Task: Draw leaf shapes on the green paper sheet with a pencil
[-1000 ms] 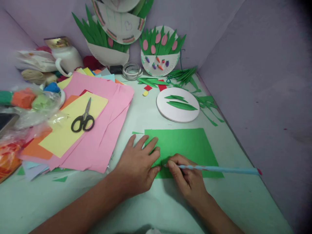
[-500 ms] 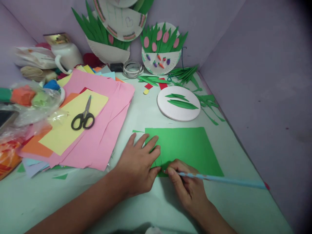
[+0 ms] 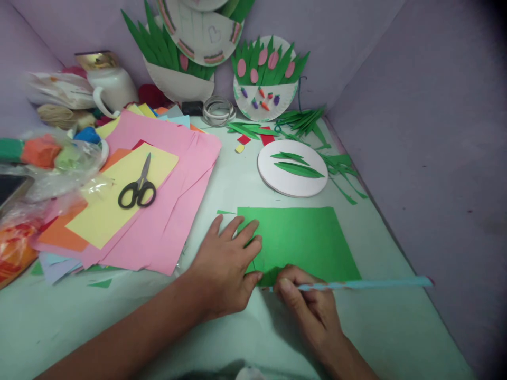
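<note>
A sheet of green paper (image 3: pixel 303 240) lies flat on the table, with a thin pencil line near its left edge. My left hand (image 3: pixel 232 264) rests spread over the sheet's left side, its fingers apart and the thumb at the lower left corner. In my right hand (image 3: pixel 307 301) is a long light-blue pencil (image 3: pixel 368 284), pinched by the fingers and pointing left. Its tip sits at the paper's lower edge, close to my left thumb. Just beyond the sheet, a white oval board (image 3: pixel 265 171) carries several green paper leaves (image 3: pixel 299 169).
Black-handled scissors (image 3: pixel 138 190) lie on yellow paper (image 3: pixel 97 224) above a pink paper stack (image 3: pixel 170 211) at left. Decorated paper plates (image 3: pixel 263 100) lean on the back wall. Green scraps (image 3: pixel 340 166) lie at right. A white mug (image 3: pixel 114 89) and tape rolls (image 3: pixel 218 111) stand behind.
My right hand has moved slightly down, bringing the pencil tip from on the sheet to its lower edge. The pencil's far end has tilted up. My left hand keeps its place on the paper.
</note>
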`<state>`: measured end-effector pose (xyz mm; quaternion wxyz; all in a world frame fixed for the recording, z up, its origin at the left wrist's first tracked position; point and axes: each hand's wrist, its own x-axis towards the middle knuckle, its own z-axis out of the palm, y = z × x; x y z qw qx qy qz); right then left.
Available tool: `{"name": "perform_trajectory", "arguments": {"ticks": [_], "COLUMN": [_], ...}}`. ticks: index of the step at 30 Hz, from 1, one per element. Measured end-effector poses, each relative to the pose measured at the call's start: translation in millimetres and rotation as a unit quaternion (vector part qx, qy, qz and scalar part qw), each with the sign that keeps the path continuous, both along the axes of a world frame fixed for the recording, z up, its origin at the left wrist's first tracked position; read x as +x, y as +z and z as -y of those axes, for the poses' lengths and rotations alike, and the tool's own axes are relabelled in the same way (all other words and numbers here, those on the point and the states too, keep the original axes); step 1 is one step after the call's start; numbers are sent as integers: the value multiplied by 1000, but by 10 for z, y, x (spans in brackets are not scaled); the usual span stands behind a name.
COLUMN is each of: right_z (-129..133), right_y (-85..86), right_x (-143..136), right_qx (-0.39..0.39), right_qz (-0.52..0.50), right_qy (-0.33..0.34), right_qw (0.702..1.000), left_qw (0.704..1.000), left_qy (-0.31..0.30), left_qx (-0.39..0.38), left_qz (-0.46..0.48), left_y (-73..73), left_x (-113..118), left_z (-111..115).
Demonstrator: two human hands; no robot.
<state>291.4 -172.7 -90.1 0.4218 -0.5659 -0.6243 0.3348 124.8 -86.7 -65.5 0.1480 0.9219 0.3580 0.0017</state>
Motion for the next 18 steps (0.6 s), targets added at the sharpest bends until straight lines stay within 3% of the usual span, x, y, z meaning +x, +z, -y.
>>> {"name": "perform_trajectory", "arguments": {"ticks": [4,10,18], "right_z": [-62,-186,-187], "right_y": [45,45,-38], "right_x": [9,-56,-45], "right_qx": [-7,23,30], "right_qz": [-50,21,49], "right_qy": [-46,6,5], "right_qw": [998,999,998], "left_qw": [1000,1000,999], "left_qy": [0,5,6], "left_qx": [-10,2,6], "left_qz": [-1,13,35], "left_y": [19,-18,-43], "left_x": [2,2,-20], "left_z": [-7,14,33]}}
